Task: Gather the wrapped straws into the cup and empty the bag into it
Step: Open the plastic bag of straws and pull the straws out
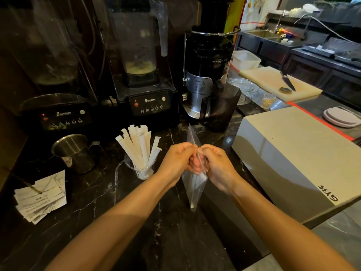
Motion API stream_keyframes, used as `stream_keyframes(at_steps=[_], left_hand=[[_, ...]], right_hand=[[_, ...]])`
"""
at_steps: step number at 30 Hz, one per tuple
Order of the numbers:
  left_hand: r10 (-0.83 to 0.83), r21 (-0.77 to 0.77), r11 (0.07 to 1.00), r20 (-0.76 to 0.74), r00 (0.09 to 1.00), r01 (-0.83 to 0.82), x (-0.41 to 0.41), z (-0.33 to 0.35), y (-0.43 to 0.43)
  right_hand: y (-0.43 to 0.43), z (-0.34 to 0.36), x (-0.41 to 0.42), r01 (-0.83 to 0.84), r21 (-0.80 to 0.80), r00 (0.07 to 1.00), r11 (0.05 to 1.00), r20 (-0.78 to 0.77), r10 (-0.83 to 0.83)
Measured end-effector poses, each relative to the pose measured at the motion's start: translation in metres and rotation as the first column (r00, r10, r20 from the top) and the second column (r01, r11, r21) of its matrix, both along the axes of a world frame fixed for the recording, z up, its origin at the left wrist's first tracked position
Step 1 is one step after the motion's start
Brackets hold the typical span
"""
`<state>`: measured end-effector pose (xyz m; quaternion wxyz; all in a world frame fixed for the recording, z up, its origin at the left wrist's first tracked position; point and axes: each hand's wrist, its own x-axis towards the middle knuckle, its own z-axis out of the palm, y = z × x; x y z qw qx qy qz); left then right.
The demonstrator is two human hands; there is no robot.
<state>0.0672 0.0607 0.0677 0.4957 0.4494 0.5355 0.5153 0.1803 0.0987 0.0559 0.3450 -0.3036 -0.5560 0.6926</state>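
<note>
Head view: pinching bag (193, 190) mouth with left hand (176, 159) and right hand (216, 165) to pry seal open; cup (143, 171) near left hand.

Middle of the clear bag (195, 184) hidden between the left hand (176, 160) and right hand (216, 165), its white contents hazy — count unclear, print on the paper slips (42, 198) too small to read, left blender (56, 114) jar cropped by the top edge.
</note>
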Motion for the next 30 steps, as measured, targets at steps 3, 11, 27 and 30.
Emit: stream_keyframes(at_steps=[3,11,27,30], left_hand=[[0.023,0.015,1.000,-0.008,1.000,-0.023,0.001,-0.001,0.000],[0.068,0.051,0.996,-0.028,0.997,-0.067,0.004,-0.007,-0.002],[0.024,-0.012,1.000,-0.059,0.998,-0.025,-0.013,-0.001,-0.004],[0.019,-0.005,1.000,-0.229,0.973,-0.020,-0.029,0.010,-0.003]], right_hand=[[-0.002,-0.002,0.000,0.013,-0.005,1.000,1.000,-0.018,-0.013],[-0.010,-0.002,0.000,0.040,0.012,0.997,0.999,-0.060,-0.039],[-0.015,-0.001,0.005,0.143,0.000,0.990,0.990,0.014,-0.143],[-0.007,0.012,0.015,0.163,0.124,0.963,0.979,0.196,-0.185]])
